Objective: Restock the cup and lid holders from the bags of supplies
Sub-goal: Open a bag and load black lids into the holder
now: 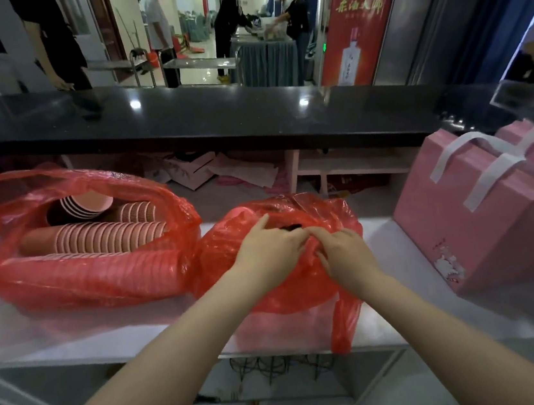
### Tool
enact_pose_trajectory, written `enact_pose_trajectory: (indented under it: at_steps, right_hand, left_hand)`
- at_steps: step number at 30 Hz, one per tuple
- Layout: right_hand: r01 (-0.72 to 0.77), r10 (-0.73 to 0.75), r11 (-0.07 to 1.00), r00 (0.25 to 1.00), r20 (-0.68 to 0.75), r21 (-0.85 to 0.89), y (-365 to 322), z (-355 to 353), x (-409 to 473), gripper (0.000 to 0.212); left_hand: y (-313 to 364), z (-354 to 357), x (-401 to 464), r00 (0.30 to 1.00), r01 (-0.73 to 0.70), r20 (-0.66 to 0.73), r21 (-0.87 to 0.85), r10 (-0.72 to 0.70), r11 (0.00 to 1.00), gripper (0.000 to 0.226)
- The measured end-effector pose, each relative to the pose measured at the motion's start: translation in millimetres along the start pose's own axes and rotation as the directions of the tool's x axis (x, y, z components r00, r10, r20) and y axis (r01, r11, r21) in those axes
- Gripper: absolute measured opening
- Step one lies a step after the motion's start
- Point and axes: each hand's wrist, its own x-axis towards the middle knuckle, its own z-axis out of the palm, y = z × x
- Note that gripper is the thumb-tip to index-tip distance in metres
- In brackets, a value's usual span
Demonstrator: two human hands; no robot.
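I'm looking down on a pale worktop [72, 327] under a black counter ledge [214, 114], and my two hands meet at the knotted mouth of the smaller red bag [232, 257], near the front edge at the middle. The left hand [269, 245] and right hand [346, 256] both pinch its plastic, fingertips almost touching. The film could tear if I pull hard, or the bag, one handle already trailing over the front edge, could slide off; the open red bag of cups [98, 263] lies touching it toward the left end, and jostling may roll the stacked cups [111, 236] out.
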Motion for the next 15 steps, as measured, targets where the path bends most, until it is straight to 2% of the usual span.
enact_pose_trajectory:
  at_steps: [2,3,5,8,10,12,15]
  right_hand:
    - [0.024,-0.019,0.995,0.998,0.059,-0.101,12.2,8.2,5.9,0.053]
    - [0.024,-0.015,0.99,0.998,0.062,-0.137,19.2,10.2,9.0,0.055]
    - [0.046,-0.047,0.983,0.999,0.0,-0.178,28.5,11.3,16.3,0.05]
    - [0.149,-0.209,0.956,0.95,-0.233,-0.252,43.1,13.7,34.3,0.034]
    - [0.213,-0.292,0.929,0.924,-0.247,-0.303,52.1,14.0,48.6,0.033]
    - [0.275,-0.348,0.911,0.913,-0.212,-0.308,61.5,16.7,64.1,0.034]
    - [0.356,-0.389,0.901,0.916,-0.099,-0.248,72.4,22.5,90.2,0.048]
  left_hand:
    - [-14.0,17.4,4.8,0.983,0.049,0.167,0.159,-0.076,0.986,0.026]
    - [-23.3,22.5,3.2,0.971,0.069,0.209,0.212,-0.114,0.975,0.023]
    - [-43.2,26.7,-2.7,0.974,0.06,0.193,0.277,-0.117,0.959,0.015]
    - [-69.1,29.7,-10.0,1.0,-0.013,0.01,0.381,0.01,0.924,0.053]
    - [-81.1,33.7,-14.2,0.995,-0.047,-0.062,0.386,0.077,0.921,0.075]
    - [-92.2,40.2,-16.1,0.999,-0.031,0.027,0.398,0.022,0.917,0.1]
    - [-113.4,51.0,-12.9,0.983,0.001,0.173,0.328,-0.061,0.945,0.113]
